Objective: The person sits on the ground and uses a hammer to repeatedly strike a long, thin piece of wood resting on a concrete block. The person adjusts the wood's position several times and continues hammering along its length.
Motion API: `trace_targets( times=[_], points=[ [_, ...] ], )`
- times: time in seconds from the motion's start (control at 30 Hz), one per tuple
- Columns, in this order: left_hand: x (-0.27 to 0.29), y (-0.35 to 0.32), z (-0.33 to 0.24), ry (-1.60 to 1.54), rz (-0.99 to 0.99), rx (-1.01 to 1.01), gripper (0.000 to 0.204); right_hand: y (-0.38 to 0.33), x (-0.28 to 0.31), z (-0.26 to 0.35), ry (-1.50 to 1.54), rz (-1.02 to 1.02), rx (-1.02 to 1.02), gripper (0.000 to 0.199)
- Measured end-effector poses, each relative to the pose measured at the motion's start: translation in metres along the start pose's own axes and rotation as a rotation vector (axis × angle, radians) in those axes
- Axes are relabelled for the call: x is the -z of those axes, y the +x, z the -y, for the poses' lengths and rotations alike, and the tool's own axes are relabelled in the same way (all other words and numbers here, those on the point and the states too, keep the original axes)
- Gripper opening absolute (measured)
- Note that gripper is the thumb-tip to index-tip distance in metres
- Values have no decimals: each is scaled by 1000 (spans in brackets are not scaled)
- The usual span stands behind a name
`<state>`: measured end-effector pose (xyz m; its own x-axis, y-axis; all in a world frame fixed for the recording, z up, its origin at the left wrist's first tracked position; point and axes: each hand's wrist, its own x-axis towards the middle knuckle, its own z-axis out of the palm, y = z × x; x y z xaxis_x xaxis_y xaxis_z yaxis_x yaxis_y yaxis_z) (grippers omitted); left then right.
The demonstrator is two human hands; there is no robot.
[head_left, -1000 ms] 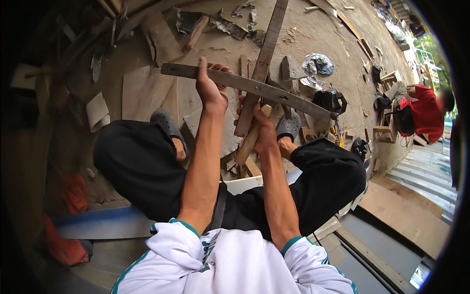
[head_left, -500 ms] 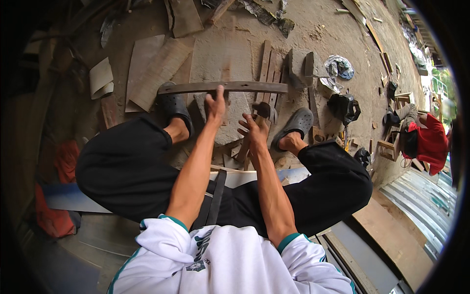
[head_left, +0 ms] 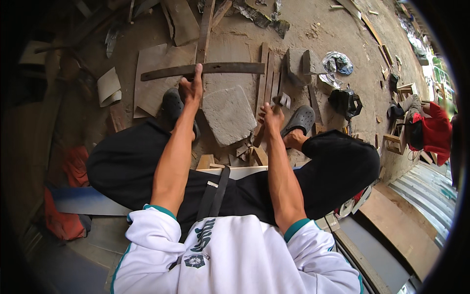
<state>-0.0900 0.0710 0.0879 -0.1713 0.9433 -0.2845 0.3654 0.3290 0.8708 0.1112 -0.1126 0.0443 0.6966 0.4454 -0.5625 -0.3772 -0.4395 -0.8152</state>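
Note:
My left hand (head_left: pixel 192 88) is closed around wood where a dark flat crosspiece (head_left: pixel 230 67) meets a longer strip (head_left: pixel 205 32) that runs away from me, so together they make a T or cross shape. The wood is held up over the ground. My right hand (head_left: pixel 271 117) grips a hammer by its handle, and the metal hammer head (head_left: pixel 282 100) shows just beyond the fingers. Between my feet lies a rough grey concrete block (head_left: pixel 229 116), apart from both hands.
Wooden slats (head_left: pixel 266 81) lie right of the block, beside another concrete block (head_left: pixel 297 67). Black (head_left: pixel 345 104) and clear plastic bags (head_left: pixel 338 63) lie farther right. Plywood sheets (head_left: pixel 149 63) are at left. A person in red (head_left: pixel 435 132) is at far right.
My left hand has carried the joined wood left and away from me, uncovering the block. My right hand has moved slightly right with the hammer, its fingers now closer around the handle.

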Motion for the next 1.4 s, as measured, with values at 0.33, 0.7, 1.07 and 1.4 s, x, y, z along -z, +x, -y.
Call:
trace_targets(
  times=[0.33,0.7,1.07,1.4],
  points=[
    [44,-34,-44,78,199,-200,82,-32,26,144,177,678,26,51],
    [-46,-43,5,-541,441,-86,73,-60,81,212,-559,427,130,29],
    [-67,-128,200,-402,319,1079,105,-13,55,159,-256,188,71,22],
    [-121,-73,165,-534,135,791,111,18,67,153,-312,151,48,19]
  ],
)
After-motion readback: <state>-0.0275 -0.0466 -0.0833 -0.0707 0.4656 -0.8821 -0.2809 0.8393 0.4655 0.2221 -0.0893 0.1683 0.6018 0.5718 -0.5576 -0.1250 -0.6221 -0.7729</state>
